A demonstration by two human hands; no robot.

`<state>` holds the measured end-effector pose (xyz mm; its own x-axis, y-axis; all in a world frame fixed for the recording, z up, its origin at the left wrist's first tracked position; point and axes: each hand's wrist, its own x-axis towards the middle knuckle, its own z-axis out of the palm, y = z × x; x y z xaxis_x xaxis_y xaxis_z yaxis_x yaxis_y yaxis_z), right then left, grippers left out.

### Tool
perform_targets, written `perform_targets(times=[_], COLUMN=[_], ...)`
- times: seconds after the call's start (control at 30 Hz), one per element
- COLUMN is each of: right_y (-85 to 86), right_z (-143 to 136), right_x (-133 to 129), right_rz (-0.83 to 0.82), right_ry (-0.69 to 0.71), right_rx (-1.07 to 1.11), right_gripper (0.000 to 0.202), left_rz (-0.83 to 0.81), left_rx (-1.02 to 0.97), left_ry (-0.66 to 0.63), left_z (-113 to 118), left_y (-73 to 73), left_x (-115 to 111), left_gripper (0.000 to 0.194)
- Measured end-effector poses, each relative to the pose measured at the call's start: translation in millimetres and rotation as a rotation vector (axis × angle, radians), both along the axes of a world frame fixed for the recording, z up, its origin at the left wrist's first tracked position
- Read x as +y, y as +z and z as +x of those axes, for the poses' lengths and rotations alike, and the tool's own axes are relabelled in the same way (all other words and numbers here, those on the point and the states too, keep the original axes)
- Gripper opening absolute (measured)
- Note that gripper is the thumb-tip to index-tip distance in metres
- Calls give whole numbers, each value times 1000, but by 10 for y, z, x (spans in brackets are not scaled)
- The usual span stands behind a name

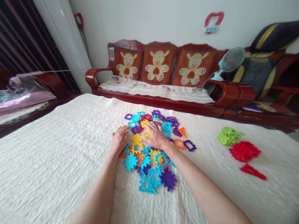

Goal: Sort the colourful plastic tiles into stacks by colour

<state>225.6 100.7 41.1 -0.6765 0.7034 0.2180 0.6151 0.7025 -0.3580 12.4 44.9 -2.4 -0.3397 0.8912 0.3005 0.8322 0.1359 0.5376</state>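
Note:
A loose heap of flat notched plastic pieces lies on the cream quilted cover, among them a purple square (168,179), a cyan square (130,161) and a yellow square (136,138). My left hand (120,137) rests at the heap's left edge, beside the yellow square; whether its curled fingers hold anything is hidden. Over the upper middle of the heap, my right hand (155,135) has its fingers apart, touching pieces near a small yellow one (144,124). No piece is seen gripped in it.
On the right of the quilted cover (58,140) are a green pile (229,136), a red pile (244,151) and a separate red triangular piece (253,171). Behind stands a wooden sofa (144,97) with bear cushions; a fan (232,59) is at its right arm.

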Motion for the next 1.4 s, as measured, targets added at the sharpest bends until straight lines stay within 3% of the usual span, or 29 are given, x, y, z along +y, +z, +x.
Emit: perform_targets(times=[0.2, 0.4, 0.5, 0.63, 0.77, 1.07, 1.4], right_y=[-54, 58, 97, 75, 45, 164, 64], right_z=[-78, -6, -84, -228, -333, -496, -460], right_x=[-163, -400, -268, 86, 327, 422, 491], right_rz=[-32, -38, 14, 72, 63, 6, 22], right_ry=[44, 147, 102, -26, -36, -47, -36], right_rx=[6, 30, 56, -44, -177, -363, -276], right_gripper=[53, 41, 29, 30, 31, 35, 25], left_rz=[19, -13, -48, -109, -110, -49, -20], left_rx=[4, 38, 113, 179, 138, 56, 39], left_ry=[-32, -65, -62, -84, -88, -82, -82], left_z=[14, 23, 49, 74, 66, 47, 49], left_y=[8, 7, 25, 57, 59, 25, 22], left_x=[-14, -22, -41, -58, -52, -40, -33], left_gripper=[44, 42, 44, 44, 47, 45, 44])
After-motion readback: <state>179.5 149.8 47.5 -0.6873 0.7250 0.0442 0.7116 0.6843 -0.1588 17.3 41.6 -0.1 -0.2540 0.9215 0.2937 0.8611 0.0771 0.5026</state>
